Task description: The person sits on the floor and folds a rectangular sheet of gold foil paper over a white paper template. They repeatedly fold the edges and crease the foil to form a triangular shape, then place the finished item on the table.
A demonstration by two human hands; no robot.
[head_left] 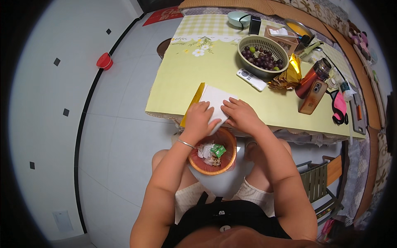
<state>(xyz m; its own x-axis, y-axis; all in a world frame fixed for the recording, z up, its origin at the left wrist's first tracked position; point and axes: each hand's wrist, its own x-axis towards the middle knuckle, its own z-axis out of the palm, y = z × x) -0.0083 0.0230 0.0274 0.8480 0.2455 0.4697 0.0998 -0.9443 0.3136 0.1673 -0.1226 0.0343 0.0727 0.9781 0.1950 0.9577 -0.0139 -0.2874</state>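
A white sheet of paper (215, 99) lies at the table's near edge, its closest corner reaching past the edge above the bin. Along its left side shows a strip of shiny gold paper (193, 103); whether the two are one sheet I cannot tell. My left hand (199, 120) rests on the left part of the white paper, fingers stretched out and thumb apart. On the right part lies my right hand (241, 114), its fingers spread over the surface. Just below both hands stands an orange-rimmed bin (232, 159) holding crumpled white scraps and a green box (218, 150).
Beyond the hands are a basket of grapes (244, 62), a white remote (251, 79) and folded gold paper (288, 76). To the right stand a red thermos (312, 78) and a phone (313, 97). A folding chair (314, 182) is beside my right leg; a red bucket (104, 61) sits by the wall.
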